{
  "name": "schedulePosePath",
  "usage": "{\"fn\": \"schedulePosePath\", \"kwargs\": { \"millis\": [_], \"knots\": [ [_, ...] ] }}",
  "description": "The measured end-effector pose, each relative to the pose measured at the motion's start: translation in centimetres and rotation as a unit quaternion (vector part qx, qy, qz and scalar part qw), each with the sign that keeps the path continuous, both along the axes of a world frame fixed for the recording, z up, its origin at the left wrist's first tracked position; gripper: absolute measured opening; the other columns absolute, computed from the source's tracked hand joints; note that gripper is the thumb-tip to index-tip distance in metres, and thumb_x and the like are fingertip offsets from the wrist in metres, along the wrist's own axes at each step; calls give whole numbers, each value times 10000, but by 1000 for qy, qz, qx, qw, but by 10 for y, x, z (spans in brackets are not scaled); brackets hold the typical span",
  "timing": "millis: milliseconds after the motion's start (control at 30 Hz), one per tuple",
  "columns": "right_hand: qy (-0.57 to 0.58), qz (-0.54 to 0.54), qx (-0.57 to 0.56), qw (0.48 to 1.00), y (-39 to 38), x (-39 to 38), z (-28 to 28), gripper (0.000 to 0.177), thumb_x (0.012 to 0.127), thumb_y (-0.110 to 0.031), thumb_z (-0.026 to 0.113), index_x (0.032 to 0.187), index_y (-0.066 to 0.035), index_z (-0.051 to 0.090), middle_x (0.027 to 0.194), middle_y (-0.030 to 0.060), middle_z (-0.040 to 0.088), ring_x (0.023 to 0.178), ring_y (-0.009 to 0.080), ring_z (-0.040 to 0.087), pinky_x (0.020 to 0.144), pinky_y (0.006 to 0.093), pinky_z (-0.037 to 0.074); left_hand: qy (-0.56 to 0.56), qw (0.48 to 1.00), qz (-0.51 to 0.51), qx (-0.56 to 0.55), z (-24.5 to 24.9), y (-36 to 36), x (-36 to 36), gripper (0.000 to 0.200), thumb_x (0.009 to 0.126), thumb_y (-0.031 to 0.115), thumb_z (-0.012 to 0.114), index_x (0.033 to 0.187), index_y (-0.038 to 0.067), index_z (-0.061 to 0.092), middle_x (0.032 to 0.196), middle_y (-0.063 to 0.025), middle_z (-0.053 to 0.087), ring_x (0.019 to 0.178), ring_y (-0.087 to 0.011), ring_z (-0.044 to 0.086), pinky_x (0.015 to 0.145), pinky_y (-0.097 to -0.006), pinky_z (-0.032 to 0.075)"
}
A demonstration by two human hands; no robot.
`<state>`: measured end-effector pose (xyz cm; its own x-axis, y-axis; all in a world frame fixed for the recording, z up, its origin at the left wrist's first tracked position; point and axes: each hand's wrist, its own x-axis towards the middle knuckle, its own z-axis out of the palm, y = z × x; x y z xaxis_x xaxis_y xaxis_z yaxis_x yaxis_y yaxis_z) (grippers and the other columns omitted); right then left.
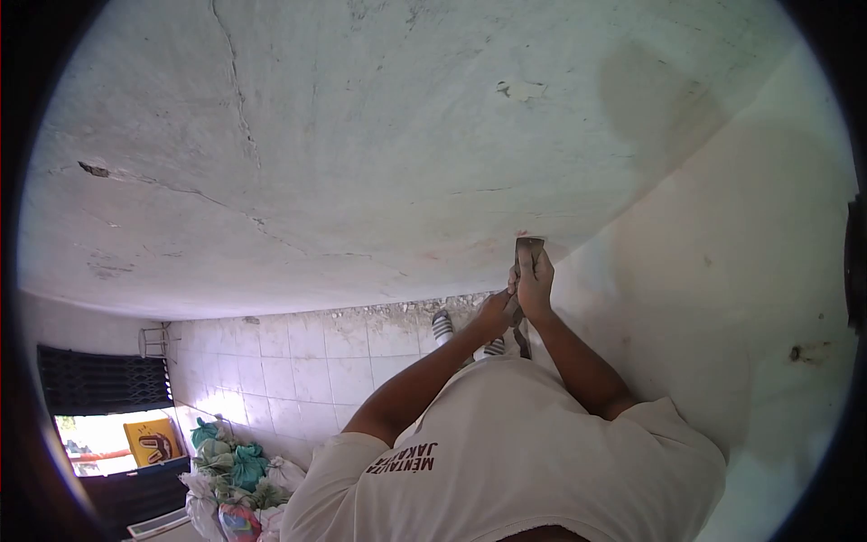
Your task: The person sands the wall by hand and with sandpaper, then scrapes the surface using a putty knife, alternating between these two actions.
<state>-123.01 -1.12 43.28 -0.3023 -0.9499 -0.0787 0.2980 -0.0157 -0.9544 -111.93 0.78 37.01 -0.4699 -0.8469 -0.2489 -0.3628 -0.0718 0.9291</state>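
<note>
A flat scraper-like tool [529, 245] meets the pale wall [361, 154] with its wide end, close to the corner. Around its upper part, my right hand [535, 278] is closed, fingers extending along the flat piece. Lower down, my left hand [493, 313] is wrapped round the handle, just left of and below my right hand. Reddish marks and scuffs show on the wall beside the tool's edge. The lower end of the tool is partly hidden by my hands.
Debris [397, 310] lines the wall's base along the tiled floor [298, 352], near my striped footwear [442, 327]. Tied sacks [248, 465] are piled lower left, near a yellow panel [152, 443] and a dark gate [104, 379]. A stool [154, 341] stands farther back. The side wall [722, 271] is close on the right.
</note>
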Motion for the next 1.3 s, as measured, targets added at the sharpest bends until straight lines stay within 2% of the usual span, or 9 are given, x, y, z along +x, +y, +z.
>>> {"fn": "schedulePosePath", "kwargs": {
  "millis": [233,333,433,567,667,867,967,1167,1300],
  "knots": [
    [-1,7,0,1000,1,-4,-10,193,1019,-241,475,1035,-51,502,633,-4,464,444,76,458,376,233,385,19,1000,10,7,-2,6,0,223,867,167,514,991,10,613,839,-192,674,805,-335,668,733,-412,503],
    [8,1,-11,1000,-3,-4,-7,169,1016,-216,478,993,-50,498,603,-8,458,415,69,435,363,233,366,21,1000,17,-2,-26,4,-3,184,829,108,510,941,4,613,806,-166,669,734,-291,652,694,-388,495],
    [-14,-13,6,1000,0,1,-3,163,1015,-205,479,979,-47,496,584,-10,455,402,63,424,358,232,358,27,998,-14,49,8,4,4,170,830,87,496,917,3,615,781,-148,660,689,-259,628,666,-367,483],
    [-26,8,-9,1000,0,-4,-19,203,1020,-240,475,1068,-49,522,640,-3,478,454,72,457,390,231,389,41,999,22,2,4,9,0,164,834,95,505,914,1,614,768,-145,659,692,-251,631,658,-371,483],
    [-14,22,-11,1000,1,-7,-11,205,1022,-237,472,1083,-49,527,656,-2,491,464,71,462,401,228,394,-24,1000,-13,-9,10,4,1,319,1010,241,417,974,-20,597,749,-96,637,703,-194,607,681,-349,482],
    [-28,-10,-17,999,-3,-1,12,228,1020,-210,469,1126,-23,546,599,-10,485,414,58,418,368,224,354,5,999,-15,39,27,0,1,332,1010,255,425,966,-22,604,753,-105,642,673,-187,602,665,-356,483],
    [6,-7,2,1000,0,-2,0,204,1022,-208,464,1087,-28,533,603,-8,489,416,63,429,366,226,360,-30,999,-24,-22,18,1,3,329,1009,253,423,970,-16,609,772,-119,652,695,-200,614,680,-363,485],
    [-24,-15,-8,1000,1,3,4,209,1015,-250,484,1048,-45,509,657,0,478,441,81,466,380,242,404,-58,998,-16,-10,25,4,7,302,996,252,439,1006,3,609,801,-131,666,757,-236,639,730,-367,488],
    [-23,-9,-12,1000,0,2,4,157,1015,-188,475,1035,-36,505,637,9,494,435,69,462,373,229,392,-31,999,7,-7,20,3,5,267,939,213,483,986,-15,614,799,-196,660,751,-312,654,721,-403,494]
  ]
}}
